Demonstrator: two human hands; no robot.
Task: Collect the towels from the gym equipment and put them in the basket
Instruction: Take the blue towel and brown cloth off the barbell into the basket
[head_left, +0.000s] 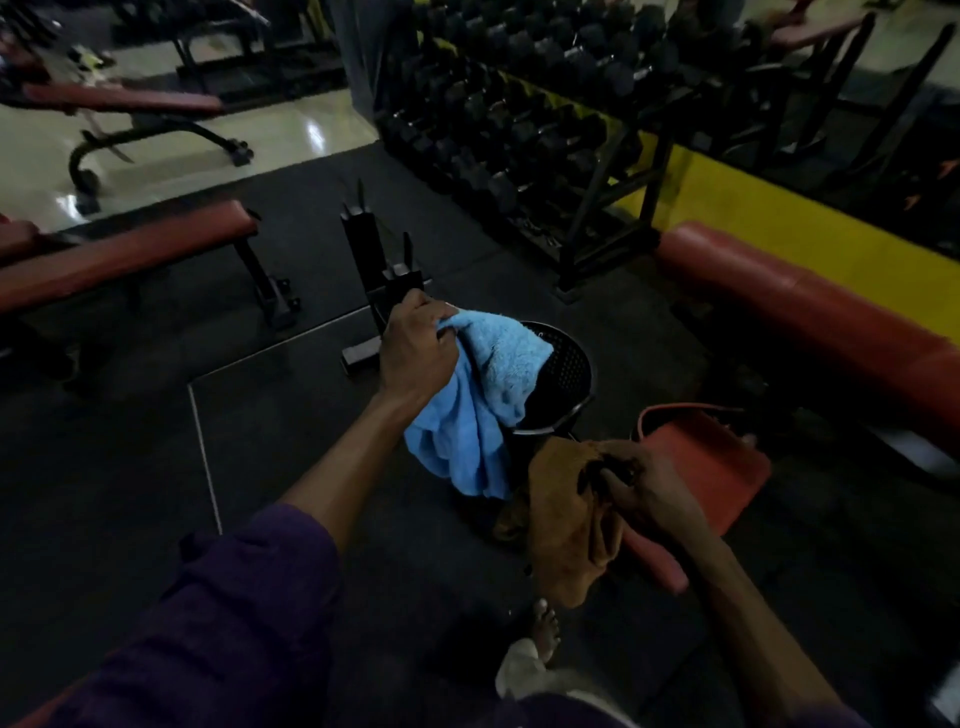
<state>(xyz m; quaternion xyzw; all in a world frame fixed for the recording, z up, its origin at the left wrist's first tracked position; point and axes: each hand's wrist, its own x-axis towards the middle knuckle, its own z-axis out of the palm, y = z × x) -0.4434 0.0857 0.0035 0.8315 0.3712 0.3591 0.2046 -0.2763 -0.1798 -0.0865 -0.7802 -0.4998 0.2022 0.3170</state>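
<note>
My left hand (418, 349) grips a light blue towel (480, 410) by its top edge. The towel hangs down over the left rim of a black perforated basket (566, 371) that stands on the dark floor mat. My right hand (644, 491) holds a brown towel (563, 525), bunched and drooping, just in front of the basket and to its right. Most of the basket's near side is hidden behind the two towels.
An orange seat pad (711, 473) lies right of the basket, with a long red bench (810, 322) behind it. A dumbbell rack (524, 114) fills the back. Red benches (124, 254) stand at left, a black stand (379, 270) beyond my left hand. My bare foot (545, 626) is below.
</note>
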